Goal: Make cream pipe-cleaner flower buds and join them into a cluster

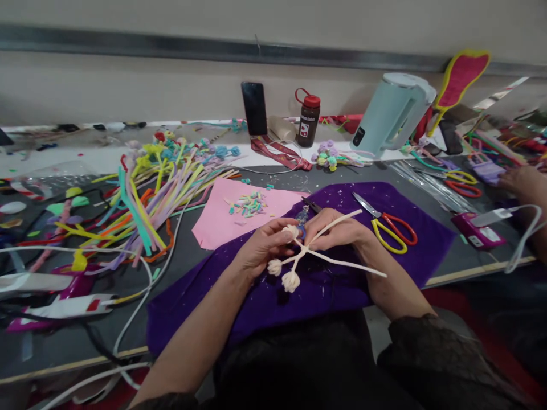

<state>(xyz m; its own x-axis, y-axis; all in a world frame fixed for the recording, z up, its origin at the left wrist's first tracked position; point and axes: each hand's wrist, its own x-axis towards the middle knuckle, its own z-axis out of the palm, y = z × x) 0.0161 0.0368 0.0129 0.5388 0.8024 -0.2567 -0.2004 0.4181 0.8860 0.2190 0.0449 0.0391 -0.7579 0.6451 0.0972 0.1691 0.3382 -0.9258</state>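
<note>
A cream pipe-cleaner sprig (304, 249) with several round buds and two long bare ends is held between my hands. My left hand (265, 242) pinches one of its upper buds. My right hand (335, 230) has its fingers closed around the sprig's upper right side, partly hidden behind the stems. A small blue item (301, 230) shows between the hands, its kind unclear. Below them lies a purple cloth (265, 307) with light specks. Scissors (387, 225) with red and yellow handles rest on it, blades apart, to the right of my right hand.
Behind my left hand, short cut pieces (248, 205) lie on a pink sheet (209, 225). Coloured pipe cleaners (149, 210) and glue guns (64, 307) with trailing cables fill the left. A phone (254, 108), bottle (308, 119) and kettle (388, 114) stand behind. Another person's hand (523, 185) is at right.
</note>
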